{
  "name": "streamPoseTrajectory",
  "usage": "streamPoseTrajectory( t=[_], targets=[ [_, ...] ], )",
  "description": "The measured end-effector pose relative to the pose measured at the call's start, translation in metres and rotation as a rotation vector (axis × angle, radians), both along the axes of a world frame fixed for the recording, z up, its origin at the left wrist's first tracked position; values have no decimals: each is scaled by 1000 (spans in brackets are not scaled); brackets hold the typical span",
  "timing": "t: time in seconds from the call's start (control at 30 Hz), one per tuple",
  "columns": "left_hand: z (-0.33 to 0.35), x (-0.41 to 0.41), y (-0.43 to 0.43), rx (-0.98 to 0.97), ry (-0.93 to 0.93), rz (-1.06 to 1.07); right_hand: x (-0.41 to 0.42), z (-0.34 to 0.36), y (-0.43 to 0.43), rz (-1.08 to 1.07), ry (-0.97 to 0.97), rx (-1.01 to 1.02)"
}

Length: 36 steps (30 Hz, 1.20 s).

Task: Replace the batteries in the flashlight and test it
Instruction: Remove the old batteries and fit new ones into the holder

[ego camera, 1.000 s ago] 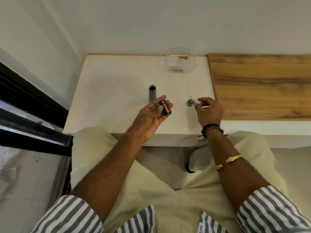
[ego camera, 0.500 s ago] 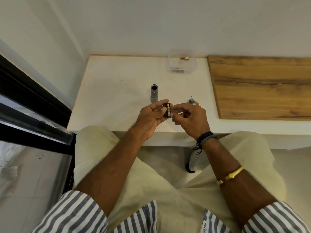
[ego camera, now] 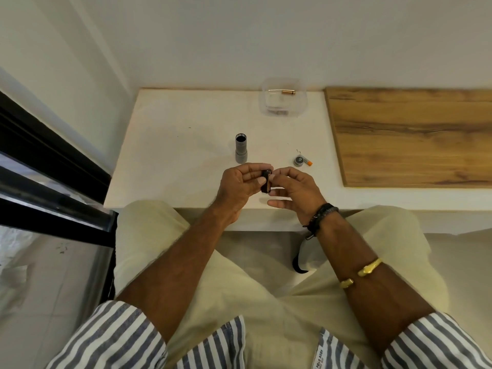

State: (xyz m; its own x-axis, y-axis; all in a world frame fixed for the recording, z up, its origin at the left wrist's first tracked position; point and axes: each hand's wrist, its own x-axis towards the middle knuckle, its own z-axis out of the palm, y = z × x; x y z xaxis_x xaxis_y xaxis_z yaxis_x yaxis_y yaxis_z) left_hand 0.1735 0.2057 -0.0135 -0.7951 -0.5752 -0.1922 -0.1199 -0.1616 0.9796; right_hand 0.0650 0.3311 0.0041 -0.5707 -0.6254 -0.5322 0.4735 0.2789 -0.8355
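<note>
Above the near edge of the table (ego camera: 173, 145), both hands meet on a small dark battery holder (ego camera: 266, 182), held roughly upright with a coppery cell showing in its side. The left hand (ego camera: 238, 187) grips it, fingers curled round its left side and thumb across the front. The right hand (ego camera: 294, 191) works at it with forefinger and thumb only: the forefinger hooks the top end and the thumb sits by the lower end, a light pinch, while its other fingers hang loose and hold nothing.

The step in hand looks like swapping cells in the holder. To do it well, the left hand should keep the holder steady and turned so that the open slot faces the right fingers. A cell is best levered out from one end, not pulled straight, and each fresh one should be checked against the polarity marks, which are too small to read here.

The rest of the flashlight waits in parts — its grey body (ego camera: 241, 151) stands just beyond the left hand, open end up, and the tail cap (ego camera: 300, 160) lies to the right. A battery (ego camera: 288, 92) rests in a clear container (ego camera: 266, 109) at the back.
</note>
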Motion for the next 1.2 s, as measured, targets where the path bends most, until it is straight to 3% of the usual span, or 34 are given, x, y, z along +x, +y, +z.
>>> streamPoseTrajectory(
  t=[0.43,0.63,0.73,0.9,1.03,1.1,1.2],
  targets=[
    [1,0,12,-218,36,7,-2,3,-1,-153,-396,-82],
    [2,-2,19,-278,47,36,-4,5,-1,-222,-465,-66],
    [2,-2,21,-246,48,78,-4,4,-1,-218,-377,-59],
    [0,-5,19,-189,42,145,-2,1,-3,-118,7,23],
    [-3,-7,17,-115,26,161,-1,-3,-4,-146,171,6],
    [-6,-8,16,-25,5,188,-2,-4,-5,-198,218,-35],
    [-9,-8,11,302,13,213,-10,-4,-4,-299,223,-92]
  ],
)
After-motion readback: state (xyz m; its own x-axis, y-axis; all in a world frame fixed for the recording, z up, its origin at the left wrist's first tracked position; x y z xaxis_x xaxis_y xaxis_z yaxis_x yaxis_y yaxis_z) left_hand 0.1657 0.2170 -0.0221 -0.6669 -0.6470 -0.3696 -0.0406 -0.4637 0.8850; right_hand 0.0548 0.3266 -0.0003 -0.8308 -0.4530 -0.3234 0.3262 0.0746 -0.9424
